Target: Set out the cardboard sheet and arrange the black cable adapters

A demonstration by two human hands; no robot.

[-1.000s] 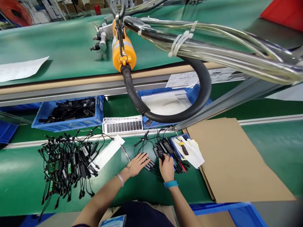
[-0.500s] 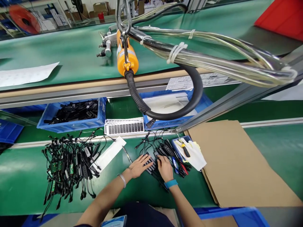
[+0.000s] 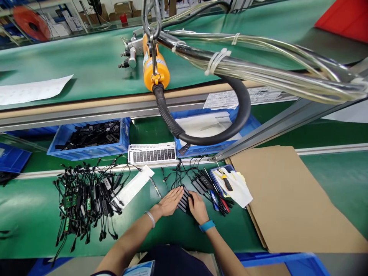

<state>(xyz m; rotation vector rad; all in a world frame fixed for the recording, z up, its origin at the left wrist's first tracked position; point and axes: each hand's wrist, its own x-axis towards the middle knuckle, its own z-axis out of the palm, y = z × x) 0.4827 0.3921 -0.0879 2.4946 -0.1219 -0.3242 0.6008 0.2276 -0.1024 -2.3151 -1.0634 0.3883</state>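
Both hands now drawn together, left hand (image 3: 170, 201) flat and open, right hand (image 3: 196, 207) loosely open, squaring a row of black modules (image 3: 184, 198) between them on the table (image 3: 178, 234), more cabled modules (image 3: 202, 183) just beyond, likely tidying the batch.

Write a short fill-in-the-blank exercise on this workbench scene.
1. Both hands, the left hand and the right hand, rest on a row of small ____ parts.
2. The right wrist wears a ____ band.
3. The tool hanging overhead has an ____ body.
4. The sheet of cardboard lies to the ____ of the hands.

Missing words: black; blue; orange; right
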